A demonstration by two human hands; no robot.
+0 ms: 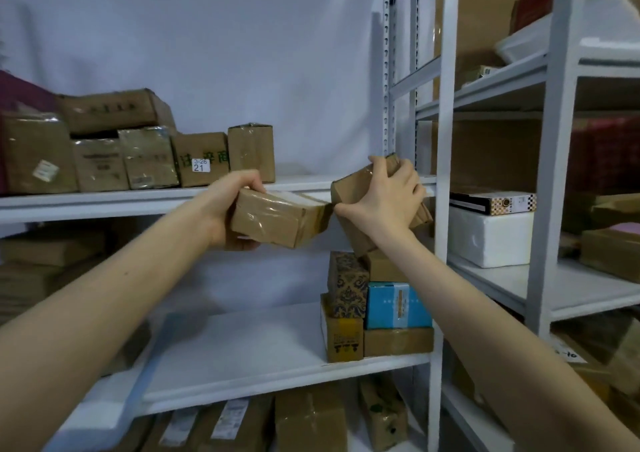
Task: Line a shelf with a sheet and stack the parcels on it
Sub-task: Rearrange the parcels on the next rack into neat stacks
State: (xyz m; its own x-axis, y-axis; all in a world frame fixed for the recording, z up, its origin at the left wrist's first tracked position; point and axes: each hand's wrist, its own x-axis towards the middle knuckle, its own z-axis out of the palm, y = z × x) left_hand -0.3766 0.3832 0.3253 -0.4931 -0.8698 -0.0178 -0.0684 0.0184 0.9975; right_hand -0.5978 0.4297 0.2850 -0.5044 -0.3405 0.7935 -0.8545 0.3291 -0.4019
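Note:
My left hand [235,205] grips a flat brown taped parcel [280,221] by its left end, held in the air just below the upper shelf's front edge [138,202]. My right hand [388,195] is closed over a second brown parcel [349,188], tilted, at the shelf's right end. A row of cardboard parcels [138,153] stands on the left part of that upper shelf. A white sheet [263,344] covers the middle shelf, where several small boxes [377,309], one of them blue, are stacked at the right.
White metal uprights [445,174] separate this rack from a neighbouring rack on the right, which holds a white foam box [491,236] and other boxes. More parcels [311,420] lie on the bottom level. A pale wall is behind.

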